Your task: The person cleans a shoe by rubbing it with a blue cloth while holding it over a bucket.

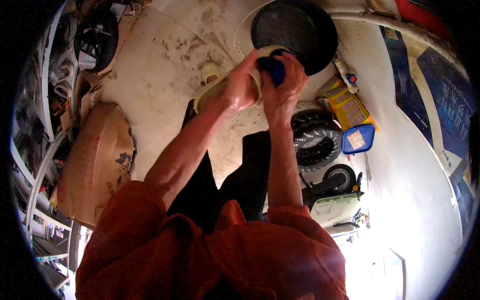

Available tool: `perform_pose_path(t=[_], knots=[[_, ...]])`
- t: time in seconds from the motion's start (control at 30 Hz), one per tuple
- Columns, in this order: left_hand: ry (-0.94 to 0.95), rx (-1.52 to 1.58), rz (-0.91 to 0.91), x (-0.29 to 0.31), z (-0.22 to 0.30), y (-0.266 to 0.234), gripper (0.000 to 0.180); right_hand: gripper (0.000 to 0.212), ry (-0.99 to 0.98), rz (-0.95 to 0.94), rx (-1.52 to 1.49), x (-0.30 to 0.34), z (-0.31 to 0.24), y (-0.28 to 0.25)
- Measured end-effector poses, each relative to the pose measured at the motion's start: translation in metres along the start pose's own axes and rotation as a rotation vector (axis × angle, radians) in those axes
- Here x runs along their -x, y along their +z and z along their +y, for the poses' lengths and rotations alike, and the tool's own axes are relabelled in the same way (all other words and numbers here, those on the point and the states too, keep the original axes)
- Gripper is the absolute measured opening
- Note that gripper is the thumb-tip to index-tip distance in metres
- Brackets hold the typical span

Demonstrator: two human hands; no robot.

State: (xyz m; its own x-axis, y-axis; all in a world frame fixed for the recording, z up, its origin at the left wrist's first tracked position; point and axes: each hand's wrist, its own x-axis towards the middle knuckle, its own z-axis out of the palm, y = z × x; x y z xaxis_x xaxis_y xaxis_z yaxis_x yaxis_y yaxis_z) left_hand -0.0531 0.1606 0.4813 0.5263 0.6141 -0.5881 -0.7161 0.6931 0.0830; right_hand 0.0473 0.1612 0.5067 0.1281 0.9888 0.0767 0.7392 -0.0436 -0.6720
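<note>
Both my hands are raised in front of me, close together by the near edge of a round black basin (312, 37). Fingers curled, my right hand (286, 82) grips a dark blue, soft-looking wad (272, 69), perhaps a cloth. My left hand (241, 87), slightly smeared by motion, is closed around a pale cream object (204, 100) with a curved rim. Its kind is hard to make out, as my hand and wrist cover much of it. Beyond my left wrist, a cream slotted sandal (210, 70) shows on the stained floor.
On the left lie a large cardboard box (95, 165) and metal shelving (37, 190). Tyres (315, 140), yellow packages (350, 107), a blue-lidded tub (358, 139) and a scooter (337, 192) line the right. A pipe valve with a blue knob (352, 78) stands near the basin.
</note>
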Motion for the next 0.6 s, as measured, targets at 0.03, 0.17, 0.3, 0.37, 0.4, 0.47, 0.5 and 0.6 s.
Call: perform_pose_path(t=[0.03, 0.17, 0.3, 0.37, 0.4, 0.47, 0.5, 0.6], knots=[[-0.044, 0.058, 0.059, 0.000, -0.007, -0.001, 0.068, 0.036, 0.004, -0.053, 0.013, -0.004, 0.001, 0.000], [0.060, -0.091, -0.002, 0.000, -0.023, 0.015, 0.067, 0.036, 0.385, -0.080, 0.039, -0.048, 0.063, 0.013], [0.028, -0.052, 0.030, -0.015, 0.005, 0.015, 0.068, 0.041, 0.286, -0.018, -0.050, -0.034, 0.029, 0.016], [0.027, 0.009, 0.016, -0.021, 0.005, 0.007, 0.073, 0.044, 0.121, -0.013, -0.044, -0.026, 0.022, 0.020], [0.016, 0.008, 0.008, -0.023, -0.003, 0.006, 0.073, 0.045, 0.085, 0.044, 0.092, -0.031, 0.034, 0.023], [0.050, -0.098, 0.183, -0.023, -0.009, 0.007, 0.077, 0.045, 0.195, 0.006, 0.133, -0.059, 0.052, 0.027], [0.062, -0.140, -0.097, -0.020, -0.002, 0.015, 0.084, 0.045, 0.312, -0.047, 0.186, -0.067, 0.066, 0.027], [0.034, -0.177, -0.073, -0.023, -0.007, 0.011, 0.085, 0.047, 0.476, 0.001, 0.137, -0.079, 0.089, 0.027]])
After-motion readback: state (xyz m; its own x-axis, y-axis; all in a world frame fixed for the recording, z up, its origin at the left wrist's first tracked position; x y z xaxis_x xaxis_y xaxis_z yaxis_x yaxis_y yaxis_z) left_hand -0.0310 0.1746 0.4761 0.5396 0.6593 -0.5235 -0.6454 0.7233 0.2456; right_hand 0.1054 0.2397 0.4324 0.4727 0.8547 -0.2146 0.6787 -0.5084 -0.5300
